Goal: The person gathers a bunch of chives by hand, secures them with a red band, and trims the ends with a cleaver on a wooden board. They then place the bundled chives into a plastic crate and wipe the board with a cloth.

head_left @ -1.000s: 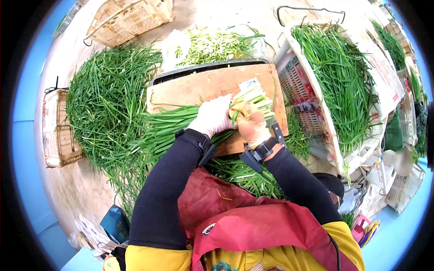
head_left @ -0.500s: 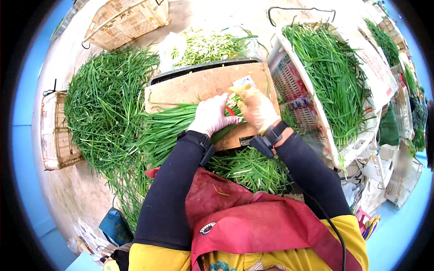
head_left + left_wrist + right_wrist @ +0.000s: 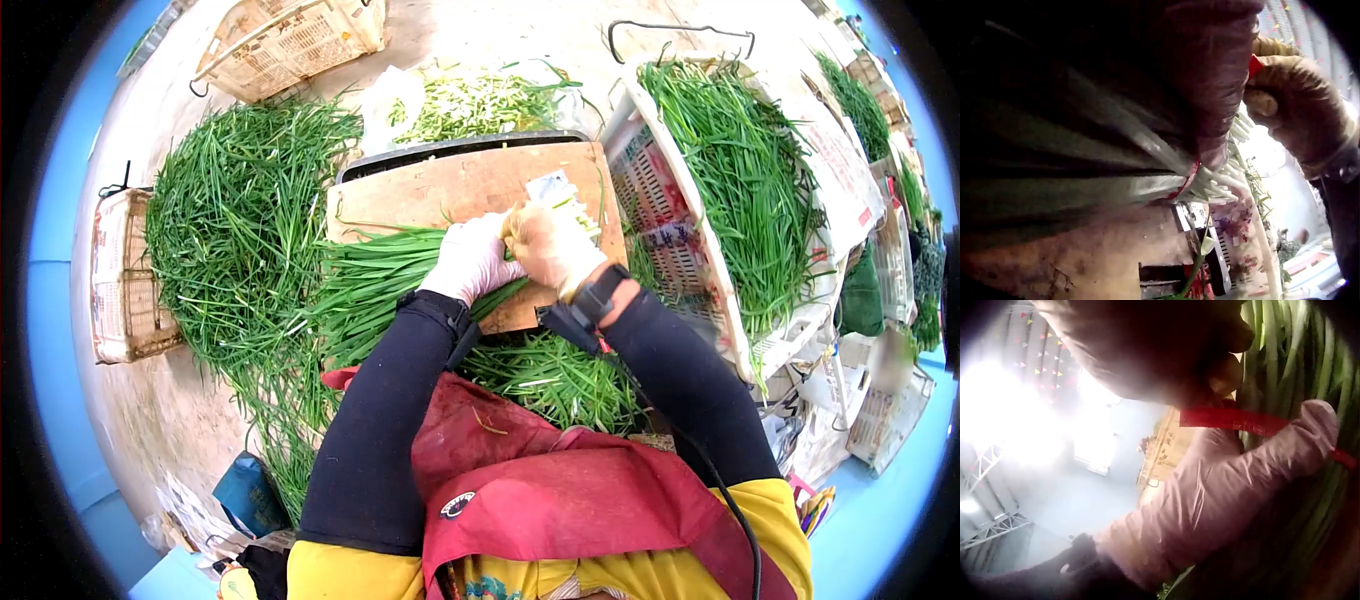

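A bunch of garlic chives (image 3: 385, 270) lies across a wooden board (image 3: 400, 200), pale stem ends to the right. My gloved left hand (image 3: 468, 258) grips it near the stems, thumb laid along them in the right wrist view. A red tape (image 3: 1235, 420) runs round the stems there, passing under that thumb. My gloved right hand (image 3: 555, 248) is beside the left, over the stem ends, its curled fingers pinching the tape's end. In the left wrist view, a red bit shows at the right hand's fingertips (image 3: 1263, 103), and the tape crosses the stems below.
Loose chives (image 3: 240, 200) are heaped left of the board, with more below it (image 3: 560, 380). A white crate (image 3: 725, 290) full of chives stands to the right. Cut stem pieces (image 3: 470, 105) lie behind the board. A black-handled tool (image 3: 1216, 265) shows near the board's edge.
My right hand opened out above the stem ends half a second ago, baring the red tape; now it has come back down beside the left hand with fingers curled. The left hand keeps its grip.
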The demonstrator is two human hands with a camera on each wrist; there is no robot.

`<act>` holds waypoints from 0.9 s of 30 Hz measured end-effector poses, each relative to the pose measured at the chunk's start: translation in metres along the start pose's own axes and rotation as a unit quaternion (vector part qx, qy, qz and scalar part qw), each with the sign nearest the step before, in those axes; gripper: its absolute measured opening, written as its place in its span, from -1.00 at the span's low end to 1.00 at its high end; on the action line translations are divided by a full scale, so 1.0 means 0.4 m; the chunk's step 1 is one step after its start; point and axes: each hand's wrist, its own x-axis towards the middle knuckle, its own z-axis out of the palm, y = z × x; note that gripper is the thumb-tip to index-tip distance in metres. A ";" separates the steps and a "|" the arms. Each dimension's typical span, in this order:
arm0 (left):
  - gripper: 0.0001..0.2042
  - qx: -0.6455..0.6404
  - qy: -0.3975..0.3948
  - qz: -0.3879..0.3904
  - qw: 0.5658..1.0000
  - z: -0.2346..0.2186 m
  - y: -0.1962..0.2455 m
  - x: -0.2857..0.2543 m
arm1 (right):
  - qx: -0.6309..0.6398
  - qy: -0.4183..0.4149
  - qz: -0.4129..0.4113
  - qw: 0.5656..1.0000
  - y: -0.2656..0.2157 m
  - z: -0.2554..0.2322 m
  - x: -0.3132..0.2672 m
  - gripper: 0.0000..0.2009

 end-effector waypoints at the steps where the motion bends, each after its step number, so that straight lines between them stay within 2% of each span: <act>1: -0.32 -0.005 0.031 0.027 0.999 0.012 -0.001 -0.003 | 0.032 0.023 0.009 0.999 0.008 0.009 -0.015 -0.91; 3: -0.35 -0.007 0.021 0.020 1.000 -0.001 0.014 -0.007 | 0.065 0.043 0.020 0.997 0.001 0.018 -0.044 -0.90; 5: -0.38 -0.004 0.013 0.016 1.000 0.001 0.015 -0.006 | 0.100 0.134 0.013 0.986 0.003 0.034 -0.065 -0.88; 6: -0.41 -0.030 0.044 0.031 0.998 0.010 0.004 -0.008 | 0.101 0.136 0.014 0.986 0.009 0.043 -0.071 -0.88; 7: -0.45 -0.055 0.075 0.046 0.995 0.018 -0.004 -0.008 | 0.166 0.168 0.003 0.972 0.019 0.056 -0.075 -0.88; 8: -0.45 -0.053 0.073 0.047 0.995 0.014 -0.001 -0.010 | 0.230 0.199 -0.008 0.953 0.024 0.067 -0.079 -0.87; 9: -0.47 -0.092 0.120 0.058 0.987 0.010 0.003 -0.012 | 0.245 0.227 -0.022 0.942 0.030 0.079 -0.080 -0.85; 10: -0.49 -0.132 0.165 0.068 0.975 0.007 0.009 -0.015 | 0.247 0.230 -0.020 0.941 0.037 0.088 -0.088 -0.85; 12: -0.53 -0.138 0.193 0.070 0.969 -0.006 0.024 -0.023 | 0.445 0.178 0.073 0.875 0.036 0.087 -0.094 -0.88; 14: -0.60 -0.088 0.212 0.113 0.967 -0.002 0.023 -0.027 | 0.438 0.189 0.052 0.877 0.041 0.093 -0.089 -0.89; 15: -0.68 -0.108 0.241 0.128 0.956 -0.002 0.030 -0.028 | 0.431 0.197 0.031 0.880 0.044 0.093 -0.088 -0.90; 16: -0.68 -0.110 0.238 0.134 0.956 0.005 0.029 -0.026 | 0.393 0.191 0.037 0.899 0.049 0.091 -0.092 -0.90; 19: -0.75 -0.159 0.246 0.094 0.952 0.022 0.025 -0.027 | 0.424 0.213 0.031 0.880 0.045 0.089 -0.094 -0.91; 22: -0.77 -0.193 0.240 0.074 0.949 0.033 0.022 -0.022 | 0.459 0.199 0.070 0.863 0.048 0.087 -0.089 -0.91; 24: -0.79 -0.221 0.230 0.065 0.946 0.041 0.014 -0.019 | 0.539 0.188 0.113 0.813 0.047 0.086 -0.086 -0.91; 27: -0.82 -0.286 0.204 0.051 0.935 0.030 0.013 -0.019 | 0.577 0.181 0.104 0.790 0.045 0.074 -0.087 -0.92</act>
